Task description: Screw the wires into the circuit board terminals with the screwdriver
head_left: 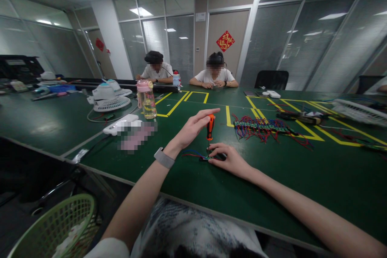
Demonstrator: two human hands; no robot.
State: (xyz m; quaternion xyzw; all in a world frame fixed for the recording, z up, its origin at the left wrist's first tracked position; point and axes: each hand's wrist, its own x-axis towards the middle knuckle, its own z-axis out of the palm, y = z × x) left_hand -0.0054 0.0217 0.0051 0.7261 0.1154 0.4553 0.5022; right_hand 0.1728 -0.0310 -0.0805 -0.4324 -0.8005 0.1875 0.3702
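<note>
L hand point(196, 123) outstretched atop upright screwdriver point(210, 130), R hand point(232, 159) curled at wired PCB point(206, 159), grip unclear.

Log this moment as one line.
Left hand: atop upright orange-black screwdriver | Right hand: at small green circuit board | Red and blue wires: left of board

Grey band point(165, 159), white sleeve point(108, 248), patterned cloth point(193, 225)
Behind the grip, the band is circling the left wrist point(173, 147), its outer edge gleaming paler. Farther back along that arm point(137, 205), the sleeve is showing. Below the grip, the cloth is spreading, pale and mottled with dark blue.
</note>
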